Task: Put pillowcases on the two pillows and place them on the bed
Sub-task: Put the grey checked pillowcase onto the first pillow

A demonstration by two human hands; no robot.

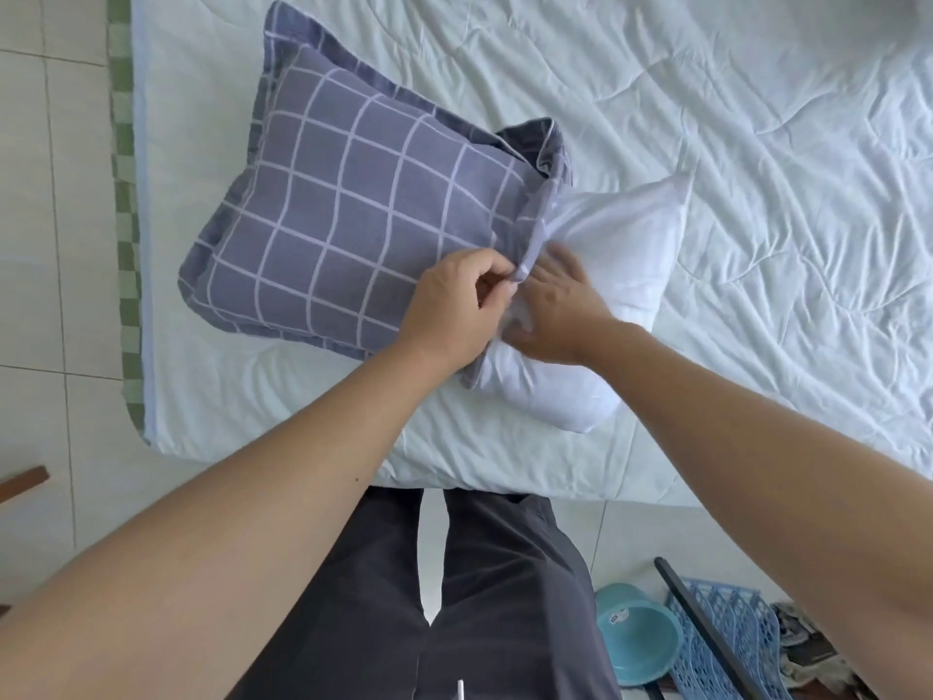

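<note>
1. Our pillow lies on the bed, roughly half inside the case, so the mattress carries its weight.
2. Our left hand has its fingers pinched on the case's open hem, holding it wide.
3. Our right hand presses flat on the pillow, fingers spread, to feed it in.

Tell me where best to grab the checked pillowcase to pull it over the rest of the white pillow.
Probably the bunched open hem of the checked pillowcase, at both edges of the opening. The left hand already pinches the near edge; the right hand rests on the white pillow. Come from the uncovered right end, since that half sticks out, and draw the hem towards it.
</note>
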